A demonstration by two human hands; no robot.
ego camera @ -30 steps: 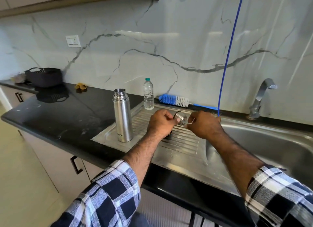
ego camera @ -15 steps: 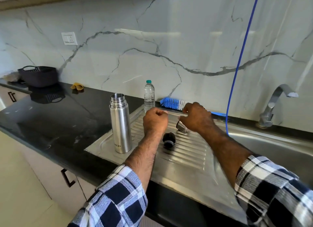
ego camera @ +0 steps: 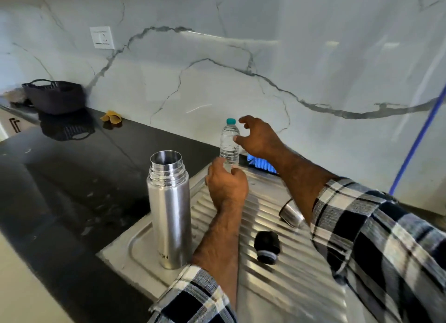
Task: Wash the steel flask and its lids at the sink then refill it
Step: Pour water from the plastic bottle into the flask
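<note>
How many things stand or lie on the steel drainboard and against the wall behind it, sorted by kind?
Flask: 1, open
Flask lids: 2, steel cup and black stopper
Water bottle: 1
Brush: 1, blue, partly hidden by the right arm
Total: 5

Single head view, looking forward-down, close over drainboard (ego camera: 277, 296), counter (ego camera: 60, 190) left, wall behind.
</note>
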